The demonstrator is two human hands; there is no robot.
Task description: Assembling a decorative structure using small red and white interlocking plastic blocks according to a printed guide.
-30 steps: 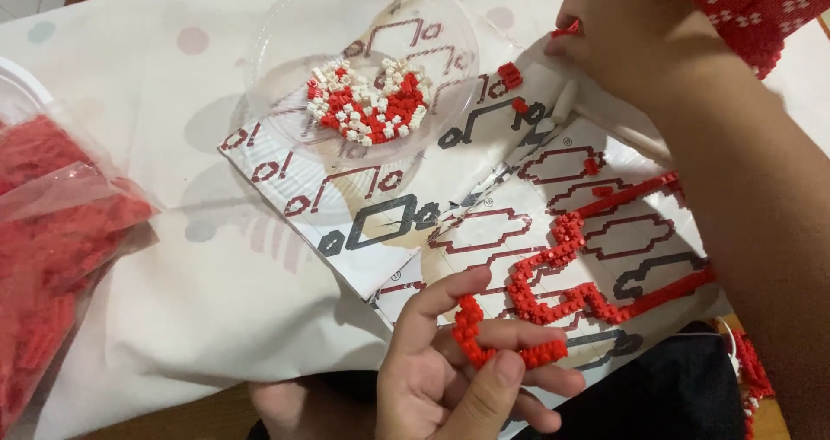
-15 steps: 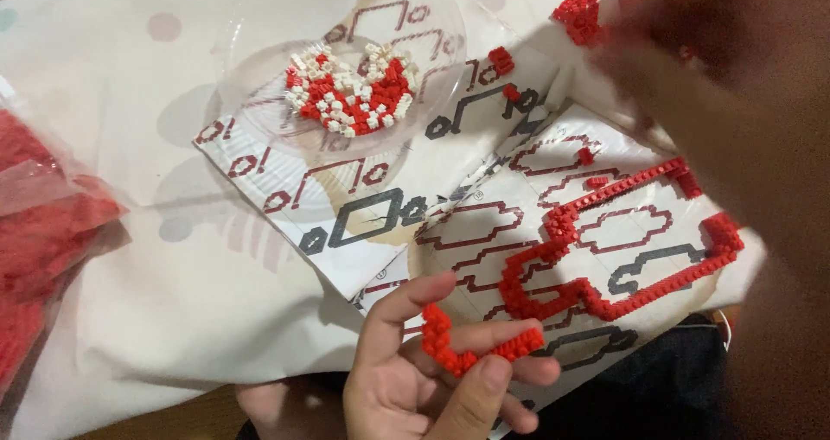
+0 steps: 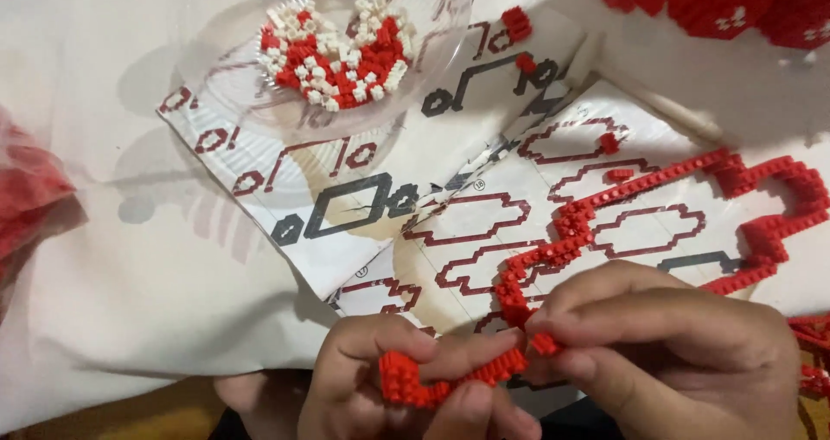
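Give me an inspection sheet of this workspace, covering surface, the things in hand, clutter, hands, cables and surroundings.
Surface: pale cloth with faint dots covers the table.
Job's things: red brick chain lies over the printed instruction sheets; a short red brick strip is pinched at its near end.
Clutter: clear plastic dish of red and white bricks; bag of red bricks at the edge; loose red bricks.
Hands: left hand and right hand both grip the strip where it meets the chain.
Cables: nothing seen.
Surroundings: red built pieces at the far corner.
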